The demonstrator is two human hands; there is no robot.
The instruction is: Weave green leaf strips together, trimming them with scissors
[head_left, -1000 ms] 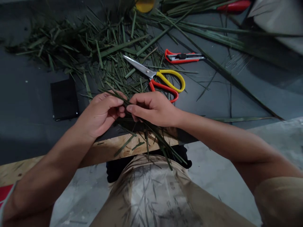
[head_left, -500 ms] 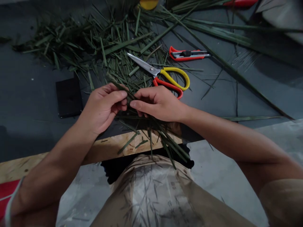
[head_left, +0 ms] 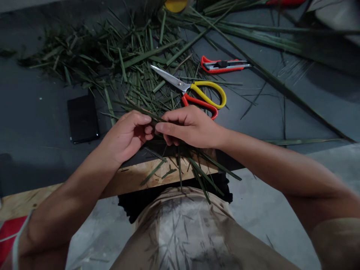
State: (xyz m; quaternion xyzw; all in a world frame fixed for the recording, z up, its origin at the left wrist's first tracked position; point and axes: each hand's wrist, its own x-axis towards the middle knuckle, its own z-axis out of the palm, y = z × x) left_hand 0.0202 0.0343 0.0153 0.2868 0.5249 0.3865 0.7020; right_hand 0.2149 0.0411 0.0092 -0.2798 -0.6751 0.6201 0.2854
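Note:
My left hand (head_left: 132, 131) and my right hand (head_left: 191, 127) meet near the table's front edge, thumbs almost touching. Both pinch dark green leaf strips (head_left: 150, 113) that run between the fingers; their ends stick out to the upper left. More strips (head_left: 209, 176) fan out below my right hand, over the wooden edge towards my lap. How the strips join is hidden behind my fingers. Just beyond my right hand lie scissors (head_left: 184, 88) with one yellow and one red handle, blades apart.
A heap of cut leaf pieces (head_left: 92, 52) covers the back left. A black phone-like slab (head_left: 83, 119) lies left of my hands. Behind the scissors is a red utility knife (head_left: 225, 65). Long leaves (head_left: 281, 84) stretch across the right side. The table has a bare wooden front edge (head_left: 126, 178).
My hands have shifted slightly down and to the right. A strip between them now lies flatter, and a strip end reaches farther right below my right hand.

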